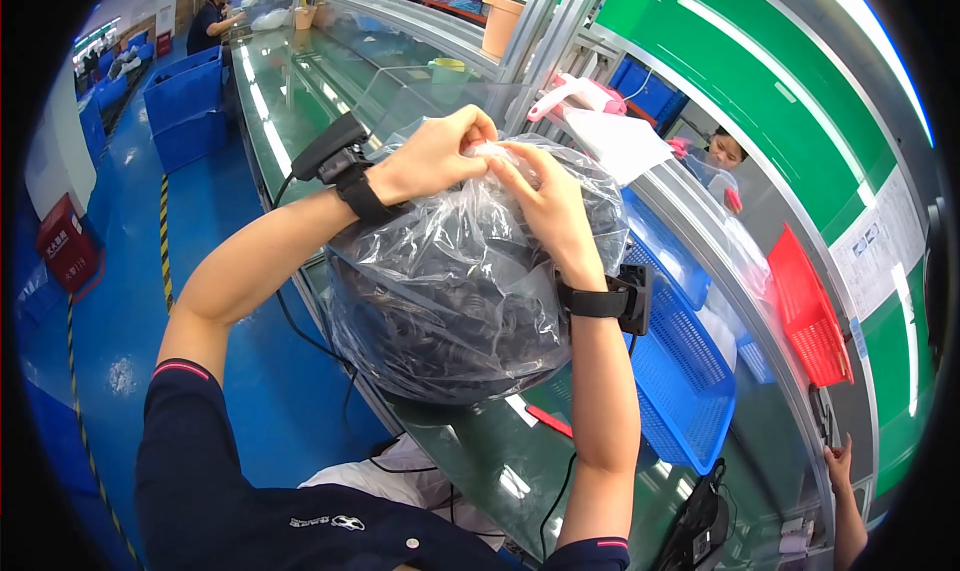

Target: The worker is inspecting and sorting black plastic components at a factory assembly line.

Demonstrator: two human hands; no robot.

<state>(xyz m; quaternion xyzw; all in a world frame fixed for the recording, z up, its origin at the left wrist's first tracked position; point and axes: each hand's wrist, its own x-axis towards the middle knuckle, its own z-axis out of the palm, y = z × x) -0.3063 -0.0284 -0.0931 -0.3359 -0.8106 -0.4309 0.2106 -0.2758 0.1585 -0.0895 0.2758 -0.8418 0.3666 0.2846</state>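
A large clear plastic bag (440, 291) full of dark items stands on the green bench in front of me; what the items are cannot be made out through the shiny film. Its gathered top is pinched between both my hands. My left hand (437, 156) has its fingers curled and pressed together on the bunched plastic. From the other side my right hand (548, 201) meets it, thumb and fingers closed on the same gathered part. The fingertips of the two hands nearly touch. Each wrist wears a black strap with a small device.
A blue perforated basket (680, 381) lies right of the bag, near a red-handled tool (548, 421). Beyond are a pink tape dispenser (580, 96), a white sheet (618, 143) and a red basket (808, 311). Blue bins (188, 106) stand left. Other people work nearby.
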